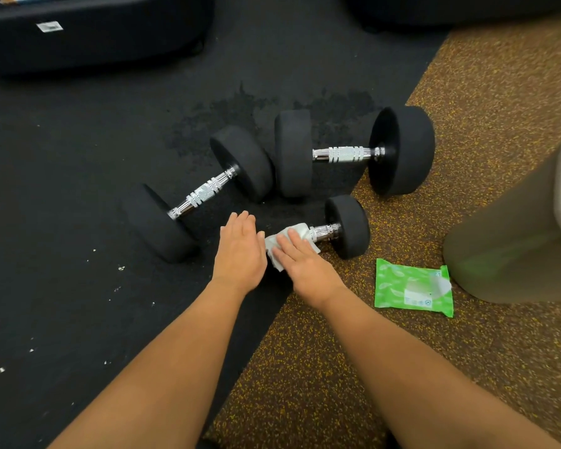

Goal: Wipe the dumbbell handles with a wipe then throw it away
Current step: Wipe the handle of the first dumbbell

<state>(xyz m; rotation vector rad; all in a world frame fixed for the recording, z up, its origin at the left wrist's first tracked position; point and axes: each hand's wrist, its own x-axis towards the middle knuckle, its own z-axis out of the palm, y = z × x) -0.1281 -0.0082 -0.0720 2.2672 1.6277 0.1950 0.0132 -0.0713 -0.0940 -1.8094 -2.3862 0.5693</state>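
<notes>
Three black dumbbells with chrome handles lie on the floor. The small near dumbbell [347, 225] has a white wipe [300, 231] draped over its handle. My right hand [305, 260] presses flat on the wipe and handle. My left hand [240, 251] rests palm down over the small dumbbell's left head, fingers together, hiding it. A left dumbbell [204, 194] lies diagonally. A larger dumbbell [350, 154] lies behind, its handle bare.
A green pack of wipes [413, 288] lies on the speckled brown floor at right. A grey-green bin [518, 241] stands at the right edge. Black mat [78, 189] covers the left; black equipment bases [94, 30] sit at the back.
</notes>
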